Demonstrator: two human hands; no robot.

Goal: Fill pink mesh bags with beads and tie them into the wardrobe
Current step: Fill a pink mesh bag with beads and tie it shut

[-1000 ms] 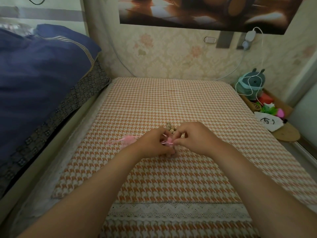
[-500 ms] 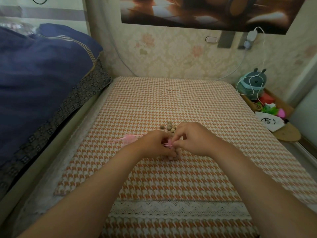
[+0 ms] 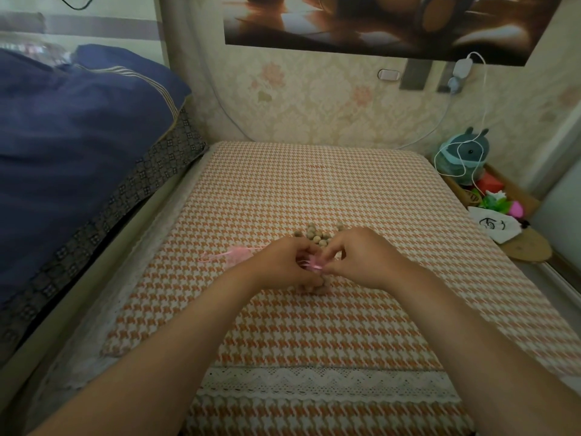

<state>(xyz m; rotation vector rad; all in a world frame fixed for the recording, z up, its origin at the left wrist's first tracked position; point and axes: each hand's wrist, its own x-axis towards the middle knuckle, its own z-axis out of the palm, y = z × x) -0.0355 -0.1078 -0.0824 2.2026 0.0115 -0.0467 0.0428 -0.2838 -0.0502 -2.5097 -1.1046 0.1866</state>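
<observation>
Two hands (image 3: 284, 265) (image 3: 361, 258) pinch one pink bag (image 3: 314, 264); second bag (image 3: 234, 256) lies beside.

Readable text: none is found in this view.
White pouch (image 3: 494, 227): a black drawn mark is carried; no letters can be made out.
Houndstooth cloth (image 3: 314, 196): a small red mark is seen near the far edge, too small to be read.

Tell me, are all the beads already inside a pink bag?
No, a pile of loose beads lies bare on the houndstooth cloth.
</observation>
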